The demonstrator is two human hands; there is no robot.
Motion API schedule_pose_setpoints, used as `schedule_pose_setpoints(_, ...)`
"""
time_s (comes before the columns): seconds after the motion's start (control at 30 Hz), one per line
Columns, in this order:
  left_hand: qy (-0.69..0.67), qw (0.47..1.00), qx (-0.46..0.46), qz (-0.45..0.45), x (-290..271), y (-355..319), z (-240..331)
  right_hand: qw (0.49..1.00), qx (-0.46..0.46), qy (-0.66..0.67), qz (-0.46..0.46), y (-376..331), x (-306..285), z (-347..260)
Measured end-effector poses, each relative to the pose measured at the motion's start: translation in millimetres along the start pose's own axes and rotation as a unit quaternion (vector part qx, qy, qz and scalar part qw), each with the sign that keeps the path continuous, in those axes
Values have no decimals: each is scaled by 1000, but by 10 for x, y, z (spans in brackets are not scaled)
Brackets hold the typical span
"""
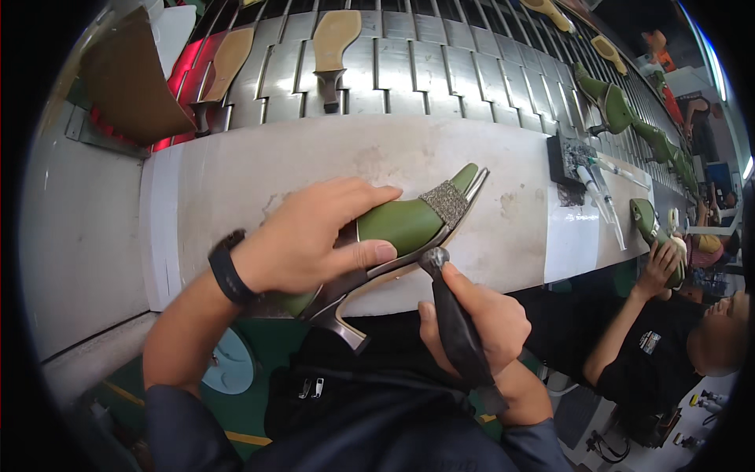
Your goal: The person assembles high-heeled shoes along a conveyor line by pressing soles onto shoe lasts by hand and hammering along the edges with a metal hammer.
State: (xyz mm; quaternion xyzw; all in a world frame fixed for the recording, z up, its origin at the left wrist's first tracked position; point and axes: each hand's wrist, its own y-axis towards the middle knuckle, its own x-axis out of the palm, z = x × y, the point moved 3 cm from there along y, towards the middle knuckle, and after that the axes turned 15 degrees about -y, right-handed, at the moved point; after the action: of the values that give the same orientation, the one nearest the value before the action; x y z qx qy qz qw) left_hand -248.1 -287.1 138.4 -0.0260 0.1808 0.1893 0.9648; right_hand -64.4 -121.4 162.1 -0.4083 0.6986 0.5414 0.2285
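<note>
**Green heeled shoe under the hammer at the bench edge**

Green leather fills my left hand (303,244): I grip a pointed high-heeled shoe (393,228) on its side, fingers curled over the upper, thumb pressed along the sole edge. Its toe points toward the far right and lies over the pale workbench (236,173), close to the near edge; the metallic heel hangs off that edge above my lap. A glittery grey band crosses the shoe near the toe. A black wristband (228,275) sits on my left wrist.

My right hand (476,322) is wrapped tight around the dark handle of a small hammer (452,322), whose rounded head touches the sole's rim just below the band.

Beyond the far edge of the workbench runs a slatted metal conveyor (440,71) carrying tan soles with heels (330,47) and more green shoes (613,106) further right. On the right part of the workbench lie syringe-like applicators (598,189). At the right end, another person (668,346) in black holds a green shoe.
</note>
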Motion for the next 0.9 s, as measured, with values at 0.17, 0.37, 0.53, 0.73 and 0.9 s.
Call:
schedule_pose_setpoints(0.17,2,991,3,131,146,-202,67,992,25,76,-100,-49,87,-140)
schedule_pose_setpoints(0.37,12,990,24,137,125,-222,1,970,53,161,-173,0,170,-242)
schedule_pose_setpoints(0.53,16,987,50,151,106,-242,2,944,66,212,-245,99,212,-224)
schedule_pose_setpoints(0.73,19,989,26,145,57,-234,81,959,-24,226,-170,188,260,-326)
schedule_pose_setpoints(0.9,-4,991,15,132,35,-249,143,967,31,215,-134,25,247,-399)
